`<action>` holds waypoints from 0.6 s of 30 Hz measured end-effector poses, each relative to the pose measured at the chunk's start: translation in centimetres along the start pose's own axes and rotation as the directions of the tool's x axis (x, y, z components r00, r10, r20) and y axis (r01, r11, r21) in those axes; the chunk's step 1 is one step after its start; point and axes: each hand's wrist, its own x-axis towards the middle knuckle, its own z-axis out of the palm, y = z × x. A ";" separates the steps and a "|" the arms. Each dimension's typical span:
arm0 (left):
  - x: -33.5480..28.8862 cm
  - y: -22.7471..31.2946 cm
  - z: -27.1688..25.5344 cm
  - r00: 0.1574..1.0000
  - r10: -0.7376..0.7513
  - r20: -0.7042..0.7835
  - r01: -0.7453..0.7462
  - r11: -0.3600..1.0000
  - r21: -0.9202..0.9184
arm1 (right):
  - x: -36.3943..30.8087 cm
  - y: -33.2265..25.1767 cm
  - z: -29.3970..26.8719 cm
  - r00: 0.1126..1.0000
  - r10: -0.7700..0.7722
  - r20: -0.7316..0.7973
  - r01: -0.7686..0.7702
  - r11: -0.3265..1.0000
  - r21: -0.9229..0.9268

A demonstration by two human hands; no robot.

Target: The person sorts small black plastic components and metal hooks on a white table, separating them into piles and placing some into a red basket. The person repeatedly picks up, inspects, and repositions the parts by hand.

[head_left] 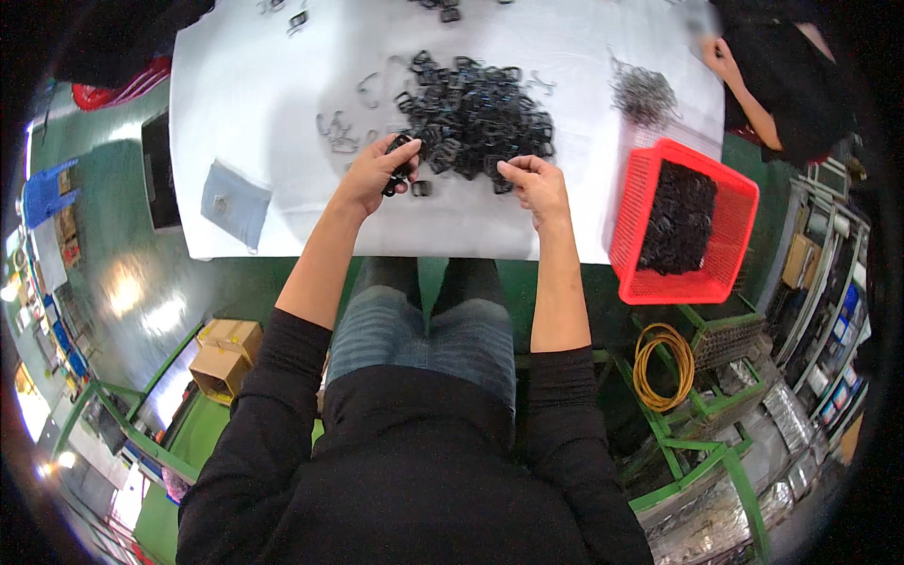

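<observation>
A heap of small black frame-shaped pieces [480, 108] lies on the white-covered table in front of me. My left hand [369, 177], at the heap's near left edge, is closed around several of these black pieces [399, 169]. One loose piece [421, 188] rests on the cloth just right of that hand. My right hand [540, 188] pinches another black piece [503, 179] between thumb and fingers at the heap's near right edge. Thin bent wire pieces [339, 132] are scattered left of the heap.
A red plastic basket [628, 217] holding many black pieces stands at the table's right edge. Beyond it sits a pile of thin wires [644, 94]. A blue-grey pouch [235, 205] lies at the left. Another person's hand [720, 58] is at the far right corner.
</observation>
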 end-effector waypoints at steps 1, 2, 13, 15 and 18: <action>0.0 -0.3 1.7 1.000 -0.006 0.010 0.006 1.000 -0.010 | -0.8 -0.2 -1.5 1.000 0.014 0.009 -0.014 0.999 0.045; 0.1 -0.4 3.6 0.999 0.006 0.033 -0.006 1.000 0.007 | -1.6 -0.4 -3.0 0.999 0.027 0.019 -0.028 0.996 0.090; 4.5 -3.2 33.8 0.910 0.232 0.343 -0.378 0.804 0.459 | -7.6 0.8 -24.3 0.817 -0.197 -0.542 0.180 0.980 -0.085; 4.7 -2.9 35.1 0.815 0.465 0.346 -0.577 0.709 0.406 | -7.2 0.5 -25.2 0.609 -0.493 -0.621 0.215 0.857 -0.469; 4.0 -2.7 30.8 0.531 0.821 0.212 -0.793 0.393 0.464 | -7.1 -0.8 -23.6 0.505 -0.679 -0.533 0.148 0.677 -0.721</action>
